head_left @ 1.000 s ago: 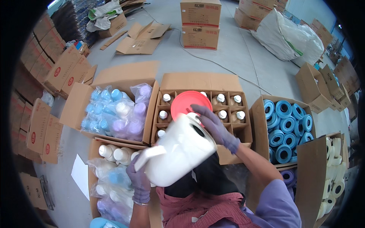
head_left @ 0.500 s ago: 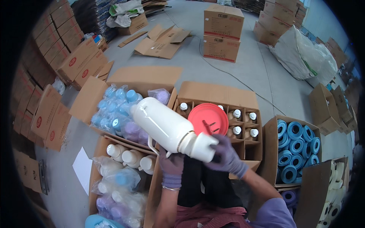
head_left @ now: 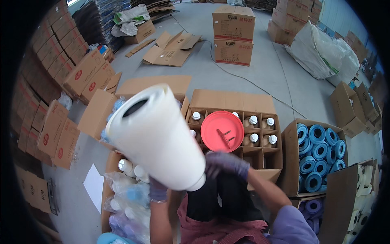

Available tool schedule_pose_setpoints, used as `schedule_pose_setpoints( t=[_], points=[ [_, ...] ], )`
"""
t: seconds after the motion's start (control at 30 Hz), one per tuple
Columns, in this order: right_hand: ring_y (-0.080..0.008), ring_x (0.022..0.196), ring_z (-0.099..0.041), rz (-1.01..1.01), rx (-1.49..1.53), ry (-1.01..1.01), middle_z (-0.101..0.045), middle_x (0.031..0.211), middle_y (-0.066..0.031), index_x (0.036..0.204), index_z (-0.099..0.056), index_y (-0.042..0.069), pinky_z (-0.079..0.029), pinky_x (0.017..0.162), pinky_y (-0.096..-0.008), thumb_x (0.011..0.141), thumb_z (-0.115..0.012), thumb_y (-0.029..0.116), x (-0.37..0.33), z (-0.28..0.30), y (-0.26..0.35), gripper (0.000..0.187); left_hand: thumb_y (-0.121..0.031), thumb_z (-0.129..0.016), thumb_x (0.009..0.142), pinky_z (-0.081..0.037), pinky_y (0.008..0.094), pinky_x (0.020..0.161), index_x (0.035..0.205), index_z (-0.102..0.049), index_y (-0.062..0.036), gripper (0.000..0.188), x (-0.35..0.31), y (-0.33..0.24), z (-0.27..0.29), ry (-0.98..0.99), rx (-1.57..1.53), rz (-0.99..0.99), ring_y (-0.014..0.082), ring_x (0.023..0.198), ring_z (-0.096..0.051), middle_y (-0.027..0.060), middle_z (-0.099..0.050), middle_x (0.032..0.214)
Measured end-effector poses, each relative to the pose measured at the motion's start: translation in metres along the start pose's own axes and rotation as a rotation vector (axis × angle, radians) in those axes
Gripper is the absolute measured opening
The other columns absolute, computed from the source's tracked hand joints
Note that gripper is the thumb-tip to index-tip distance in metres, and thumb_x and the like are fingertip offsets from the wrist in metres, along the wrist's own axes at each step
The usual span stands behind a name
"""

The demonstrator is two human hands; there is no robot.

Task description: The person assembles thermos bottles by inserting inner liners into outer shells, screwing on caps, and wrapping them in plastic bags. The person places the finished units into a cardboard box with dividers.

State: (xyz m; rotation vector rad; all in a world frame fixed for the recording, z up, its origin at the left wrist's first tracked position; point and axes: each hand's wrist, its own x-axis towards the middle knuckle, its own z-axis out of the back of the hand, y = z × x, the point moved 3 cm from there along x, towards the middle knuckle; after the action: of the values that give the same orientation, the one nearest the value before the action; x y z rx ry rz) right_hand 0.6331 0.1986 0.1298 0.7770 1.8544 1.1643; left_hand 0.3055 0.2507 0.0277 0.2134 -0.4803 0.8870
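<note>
A white thermos jug [head_left: 162, 138] is held up before me on a slant. Its base, with a dark round opening, faces up toward the far left, and its narrower end points down to the right. My gloved left hand [head_left: 158, 190] is closed on the jug from below, its fingers mostly hidden behind the body. Beside the jug's lower end is my gloved right hand [head_left: 226, 164]; its fingers are blurred and partly hidden, so their grip cannot be made out. A red round dish [head_left: 211, 136] holding small dark red pieces sits just beyond, on the divided carton [head_left: 260, 173].
White-capped bottles [head_left: 253, 120] stand in the divided carton's cells. At left a carton holds bagged white, blue and purple parts [head_left: 136, 195]. Blue rings [head_left: 317, 134] fill a carton at right, near pale rings [head_left: 359, 199]. Stacked cartons [head_left: 233, 36] and a cable [head_left: 252, 81] lie beyond.
The jug has swung so that its base rises toward me and its lower end drops. My left hand moved left and down with it; my right hand shifted left, away from the jug's spout end.
</note>
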Motion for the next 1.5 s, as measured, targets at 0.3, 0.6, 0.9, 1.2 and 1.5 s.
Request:
schedule_pose_setpoints(
  t=[0.3, 0.6, 0.9, 1.2, 1.5],
  points=[
    [-0.0295, 0.1, -0.067, -0.355, -1.349, -0.758, -0.066, 0.105, -0.0201, 0.12, -0.059, 0.004, -0.056, 0.078, -0.0412, 0.084, -0.066, 0.031, 0.053, 0.175, -0.095, 0.046, -0.025, -0.049, 0.101, -0.051, 0.0381, 0.093, 0.118, -0.065, 0.0012, 0.035, -0.006, -0.048, 0.101, 0.312, -0.667, 0.578, 0.0213, 0.109, -0.061, 0.016, -0.067, 0.109],
    [-0.0241, 0.097, -0.061, 0.663, -0.583, -0.17, -0.061, 0.107, -0.0098, 0.111, -0.061, 0.007, -0.049, 0.09, -0.0367, 0.093, -0.064, 0.024, -0.088, 0.02, 0.08, 0.026, -0.024, -0.049, 0.099, -0.054, 0.0327, 0.082, 0.109, -0.068, 0.0021, 0.034, 0.058, -0.065, 0.118, 0.302, -0.81, 0.339, 0.0213, 0.094, -0.067, 0.0115, -0.07, 0.101],
    [-0.0325, 0.091, -0.06, 0.68, -1.204, -0.021, -0.056, 0.106, -0.0114, 0.104, -0.057, 0.01, -0.05, 0.081, -0.044, 0.086, -0.069, 0.026, -0.126, -0.029, 0.081, 0.026, -0.014, -0.054, 0.097, -0.053, 0.0288, 0.078, 0.103, -0.068, 0.0048, 0.025, 0.063, -0.069, 0.108, 0.268, -1.259, 0.656, 0.0139, 0.087, -0.066, 0.0065, -0.07, 0.094],
    [-0.0287, 0.087, -0.062, 0.625, -0.928, -0.042, -0.06, 0.092, -0.0122, 0.094, -0.058, 0.005, -0.05, 0.078, -0.0376, 0.085, -0.072, 0.014, -0.143, -0.024, 0.029, 0.019, -0.018, -0.062, 0.096, -0.052, 0.0329, 0.079, 0.096, -0.071, 0.0015, 0.021, 0.084, -0.068, 0.151, -0.167, -0.881, 0.473, 0.0164, 0.085, -0.065, 0.008, -0.07, 0.088],
    [-0.0373, 0.098, -0.063, 0.211, -0.741, -0.936, -0.064, 0.097, -0.0235, 0.096, -0.064, 0.0, -0.05, 0.086, -0.0476, 0.084, -0.062, 0.03, 0.004, 0.147, -0.066, 0.033, -0.027, -0.081, 0.072, -0.045, 0.0499, 0.104, 0.095, -0.068, -0.0097, 0.031, 0.159, -0.21, 0.169, 0.337, -0.738, -0.837, 0.0281, 0.112, -0.065, 0.0054, -0.071, 0.109]
  ],
)
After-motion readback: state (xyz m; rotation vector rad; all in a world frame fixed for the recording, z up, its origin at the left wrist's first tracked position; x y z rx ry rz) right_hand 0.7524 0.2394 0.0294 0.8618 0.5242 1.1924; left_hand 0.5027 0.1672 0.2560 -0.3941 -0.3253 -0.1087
